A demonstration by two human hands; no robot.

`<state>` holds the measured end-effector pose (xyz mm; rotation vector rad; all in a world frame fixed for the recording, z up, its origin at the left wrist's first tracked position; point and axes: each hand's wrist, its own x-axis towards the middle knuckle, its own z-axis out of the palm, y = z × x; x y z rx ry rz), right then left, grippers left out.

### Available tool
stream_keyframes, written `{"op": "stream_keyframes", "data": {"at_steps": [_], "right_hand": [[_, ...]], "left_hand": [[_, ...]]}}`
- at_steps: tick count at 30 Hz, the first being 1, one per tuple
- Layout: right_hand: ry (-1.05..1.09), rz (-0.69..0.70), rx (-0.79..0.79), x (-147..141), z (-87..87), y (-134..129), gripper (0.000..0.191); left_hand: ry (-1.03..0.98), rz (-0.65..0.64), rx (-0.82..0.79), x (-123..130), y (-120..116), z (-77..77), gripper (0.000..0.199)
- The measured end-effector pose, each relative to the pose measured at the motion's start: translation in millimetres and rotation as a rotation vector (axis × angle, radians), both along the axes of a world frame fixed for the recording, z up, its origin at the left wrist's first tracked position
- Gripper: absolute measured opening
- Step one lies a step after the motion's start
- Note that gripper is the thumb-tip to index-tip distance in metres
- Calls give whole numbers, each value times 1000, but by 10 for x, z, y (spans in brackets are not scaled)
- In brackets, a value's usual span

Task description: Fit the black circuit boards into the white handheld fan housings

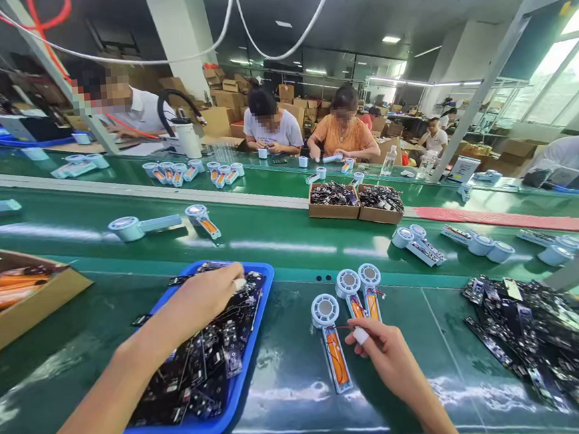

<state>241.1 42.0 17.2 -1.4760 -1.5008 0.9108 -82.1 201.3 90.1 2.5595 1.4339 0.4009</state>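
My left hand [219, 288] reaches over the far part of a blue tray [268, 292] heaped with black circuit boards [201, 364]. Its fingers curl downward, a white cover on one tip; what they grip is hidden. A light-blue handheld fan body [326, 311] lies in front of me, its handle uncovered and showing an orange battery [336, 357]. Beside this handle, my right hand [380, 347] pinches thin wires [347, 327] between thumb and finger, with a white cover on the thumb. Two more fan bodies [349, 282] lie just behind that hand.
On the left is a cardboard box [51, 316] of orange batteries. A pile of circuit boards [534, 331] covers the right side. Beyond, a green conveyor [270, 228] carries fan parts; boxes of boards [336, 203] stand past it. Co-workers [272, 128] sit opposite.
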Motion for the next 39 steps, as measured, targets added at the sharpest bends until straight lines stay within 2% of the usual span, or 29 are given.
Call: {"op": "stream_keyframes", "data": {"at_steps": [3, 5, 8, 10, 13, 15, 17, 20, 23, 26, 28, 32, 35, 39], "right_hand": [[-121, -62, 81, 13, 63, -74, 29], [-252, -47, 187, -19, 133, -120, 26], [-410, 79, 299, -103, 235, -127, 35], [-486, 186, 312, -157, 263, -66, 34], [-472, 267, 322, -203, 221, 77, 23], [-359, 255, 323, -212, 165, 147, 21], [-253, 229, 320, -217, 115, 164, 19], [-224, 208, 346, -239, 69, 107, 18], [-231, 251, 365, -288, 49, 37, 20], [-205, 285, 289, -360, 29, 11, 21], [-208, 241, 218, -421, 5, 13, 20], [-206, 157, 246, -552, -40, 25, 21], [-128, 206, 284, -603, -26, 31, 28], [-85, 247, 231, -584, 19, 43, 31]], "left_hand": [[-343, 165, -108, 167, -354, -21, 26], [-667, 219, -304, 381, -636, -123, 30], [-1029, 306, -524, 734, -1001, -362, 38], [-1139, 335, -619, 914, -1166, -523, 45], [-1160, 322, -734, 1057, -1322, -695, 32], [-1151, 287, -763, 1088, -1396, -750, 19], [-1144, 263, -761, 1094, -1459, -762, 14], [-1121, 250, -759, 1092, -1528, -740, 15], [-1138, 310, -759, 1088, -1551, -750, 22], [-1136, 369, -790, 1050, -1532, -832, 34], [-1124, 366, -800, 1001, -1519, -894, 36], [-1071, 374, -674, 912, -1544, -923, 29], [-967, 386, -568, 887, -1568, -881, 25], [-921, 393, -543, 917, -1529, -836, 25]]}}
